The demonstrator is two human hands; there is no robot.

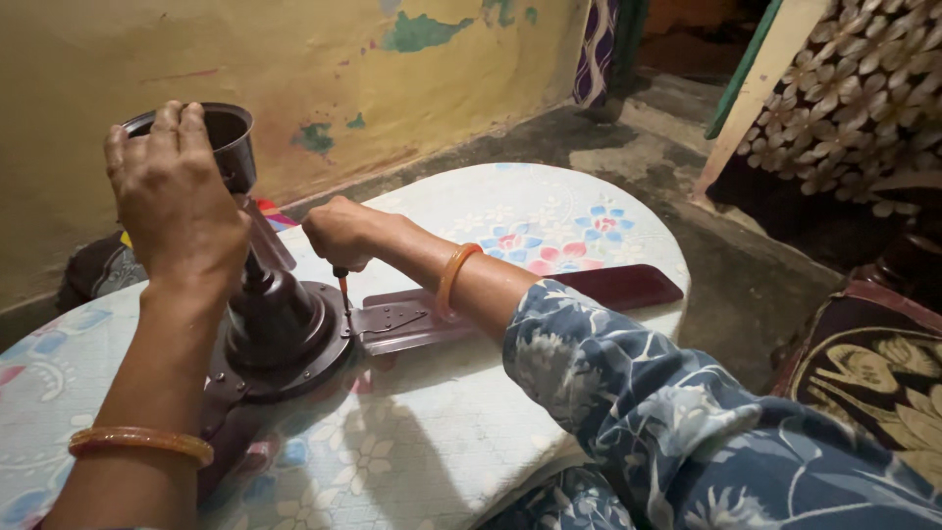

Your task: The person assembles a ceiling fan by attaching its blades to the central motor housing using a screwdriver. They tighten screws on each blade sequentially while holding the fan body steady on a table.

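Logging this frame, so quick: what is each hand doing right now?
Left hand: closed on the dark cup atop the fan.
Right hand: fisted around a screwdriver, tip at the blade bracket.

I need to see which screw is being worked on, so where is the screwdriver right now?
In the head view, left of centre: the screwdriver stands upright in the right hand, its tip where the fan blade bracket meets the motor housing.

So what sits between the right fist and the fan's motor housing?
In the head view, a screwdriver bridges that gap: its shaft runs down from the right hand to the blade bracket beside the motor housing. The left hand grips the canopy cup above.
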